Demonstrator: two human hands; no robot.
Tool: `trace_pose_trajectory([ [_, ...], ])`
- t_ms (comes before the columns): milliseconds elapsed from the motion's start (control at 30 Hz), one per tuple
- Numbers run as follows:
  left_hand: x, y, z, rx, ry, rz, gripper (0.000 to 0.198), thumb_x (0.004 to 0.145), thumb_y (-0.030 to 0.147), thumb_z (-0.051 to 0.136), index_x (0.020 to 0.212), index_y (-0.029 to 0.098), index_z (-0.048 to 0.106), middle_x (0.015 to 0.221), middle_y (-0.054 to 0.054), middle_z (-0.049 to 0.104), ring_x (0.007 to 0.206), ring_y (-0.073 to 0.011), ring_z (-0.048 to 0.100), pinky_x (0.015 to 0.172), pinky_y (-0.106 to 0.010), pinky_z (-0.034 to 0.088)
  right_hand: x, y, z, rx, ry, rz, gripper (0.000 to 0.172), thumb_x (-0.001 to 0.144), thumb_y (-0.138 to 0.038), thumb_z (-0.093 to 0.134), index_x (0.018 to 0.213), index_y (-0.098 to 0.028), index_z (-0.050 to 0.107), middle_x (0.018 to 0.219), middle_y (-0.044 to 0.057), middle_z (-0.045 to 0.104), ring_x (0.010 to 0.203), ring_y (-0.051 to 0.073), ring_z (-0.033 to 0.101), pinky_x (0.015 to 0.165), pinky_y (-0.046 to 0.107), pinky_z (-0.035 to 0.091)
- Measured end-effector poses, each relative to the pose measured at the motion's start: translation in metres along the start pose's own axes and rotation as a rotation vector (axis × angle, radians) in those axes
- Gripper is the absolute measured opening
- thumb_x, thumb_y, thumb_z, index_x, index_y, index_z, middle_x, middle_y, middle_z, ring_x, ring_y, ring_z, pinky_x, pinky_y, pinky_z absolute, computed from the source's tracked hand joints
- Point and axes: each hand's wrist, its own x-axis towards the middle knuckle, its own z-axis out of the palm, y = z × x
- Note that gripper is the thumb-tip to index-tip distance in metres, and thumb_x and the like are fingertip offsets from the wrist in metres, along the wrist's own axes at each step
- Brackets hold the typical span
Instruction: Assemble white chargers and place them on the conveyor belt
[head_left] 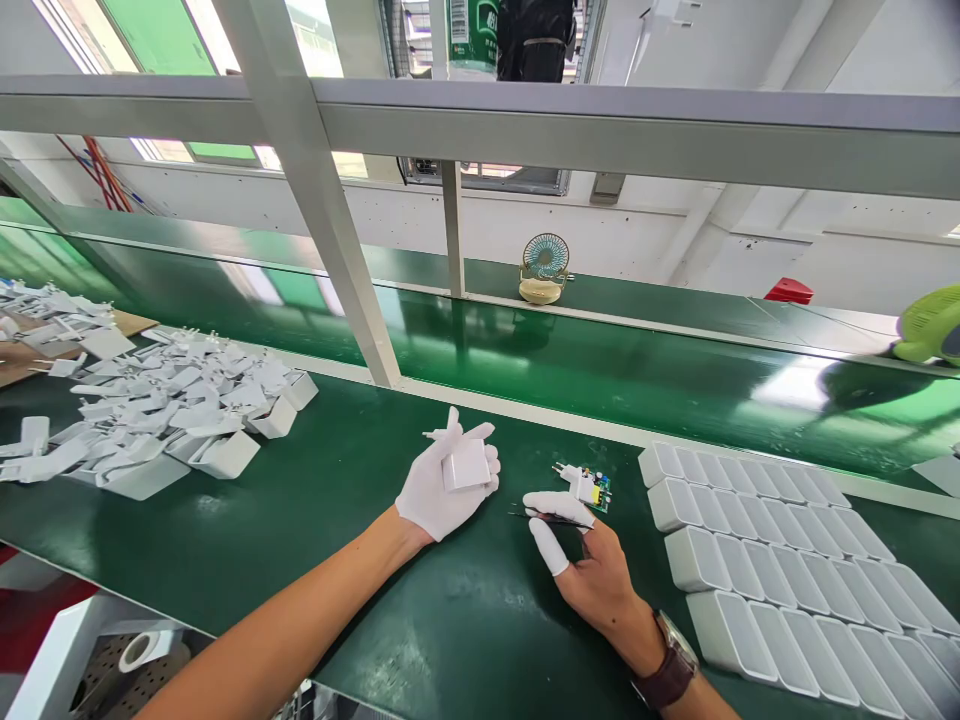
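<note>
My left hand [442, 490], in a white glove, is palm up over the green table with its fingers curled round a white plastic charger housing [466, 466]. A small pin-like part shows beside the thumb. My right hand [589, 565] wears white finger cots and holds dark, thin tweezers [555, 519], their tips pointing left towards the other hand. Just beyond its fingers, a white plug piece [574, 475] and a small green circuit board [598, 490] lie together on the table; whether they are joined I cannot tell.
A heap of white plastic parts [187, 395] covers the table at the left. Rows of white open housings [739, 570] stand at the right. A grey metal post [337, 220] rises behind the table edge. Farther back are a small fan [545, 262] and a green conveyor belt [600, 365].
</note>
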Motion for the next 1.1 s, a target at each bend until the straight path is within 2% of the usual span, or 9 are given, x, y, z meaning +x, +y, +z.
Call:
trace_pose_trajectory([
  [167,0.0,-0.005,0.0,-0.027,-0.008,-0.046,0.038,0.095,0.042,0.062,0.119,0.013,0.061,0.079,-0.003,0.054,0.07,-0.0145,0.056,0.065,-0.026,0.049,0.0,0.0,0.0,0.033,-0.005,-0.014,0.024,0.095,-0.021,0.058,0.117,-0.025,0.065,0.107,0.006,0.075,0.096,0.02,0.073,0.088,0.035,0.062],
  [333,0.006,-0.006,-0.003,-0.025,0.019,-0.104,0.044,0.091,0.057,0.062,0.097,0.013,0.062,0.079,-0.004,0.056,0.073,-0.0165,0.059,0.065,-0.027,0.051,0.003,-0.005,-0.002,0.109,0.042,-0.006,0.021,0.091,-0.021,0.066,0.111,-0.026,0.069,0.103,0.004,0.076,0.093,0.02,0.074,0.083,0.032,0.063],
  [433,0.007,-0.005,-0.006,-0.043,0.041,-0.116,0.048,0.088,0.063,0.062,0.095,0.015,0.062,0.083,-0.006,0.06,0.075,-0.0183,0.061,0.065,-0.028,0.052,0.003,-0.007,-0.001,0.158,0.068,0.01,0.018,0.088,-0.019,0.07,0.105,-0.026,0.067,0.101,0.003,0.076,0.09,0.019,0.073,0.081,0.03,0.062],
  [533,0.007,-0.007,-0.008,-0.019,0.041,-0.124,0.047,0.089,0.06,0.063,0.101,0.014,0.063,0.083,-0.007,0.061,0.075,-0.0193,0.063,0.063,-0.029,0.052,0.002,-0.01,0.0,0.226,0.104,0.065,0.012,0.087,-0.018,0.069,0.095,-0.025,0.063,0.1,0.004,0.074,0.087,0.018,0.073,0.079,0.03,0.061],
  [667,0.006,-0.01,-0.008,0.03,0.045,-0.121,0.039,0.092,0.048,0.064,0.105,0.011,0.064,0.078,-0.006,0.061,0.071,-0.0173,0.062,0.062,-0.026,0.051,0.0,-0.013,0.001,0.319,0.078,0.178,0.004,0.091,-0.02,0.065,0.091,-0.024,0.063,0.088,0.003,0.073,0.076,0.016,0.071,0.074,0.028,0.06],
  [767,0.007,-0.011,-0.007,0.1,0.076,-0.08,0.038,0.092,0.047,0.064,0.098,0.01,0.065,0.072,-0.007,0.061,0.066,-0.0179,0.061,0.055,-0.026,0.048,0.0,-0.013,0.002,0.408,0.052,0.207,0.003,0.094,-0.023,0.063,0.095,-0.024,0.065,0.096,0.004,0.073,0.085,0.018,0.073,0.082,0.031,0.061],
  [933,0.012,-0.008,-0.011,0.043,0.065,-0.095,0.034,0.093,0.045,0.061,0.089,0.012,0.062,0.072,-0.006,0.06,0.06,-0.0161,0.058,0.042,-0.023,0.037,0.001,-0.014,0.003,0.48,0.048,0.157,0.024,0.098,-0.022,0.058,0.121,-0.029,0.059,0.118,0.006,0.071,0.099,0.018,0.074,0.093,0.033,0.06],
  [1000,0.013,-0.008,-0.014,-0.01,0.029,-0.113,0.033,0.094,0.046,0.061,0.088,0.013,0.061,0.075,-0.006,0.06,0.064,-0.0161,0.06,0.041,-0.021,0.036,0.003,-0.015,0.002,0.424,0.061,0.15,0.025,0.098,-0.022,0.058,0.122,-0.03,0.06,0.116,0.005,0.073,0.1,0.018,0.074,0.094,0.033,0.06],
  [1100,0.015,-0.009,-0.016,-0.041,0.0,-0.132,0.034,0.094,0.046,0.061,0.088,0.012,0.061,0.077,-0.006,0.06,0.067,-0.0166,0.061,0.041,-0.02,0.036,0.006,-0.018,0.0,0.332,0.049,0.201,0.019,0.097,-0.026,0.059,0.114,-0.027,0.066,0.102,0.003,0.078,0.094,0.02,0.077,0.088,0.031,0.063],
])
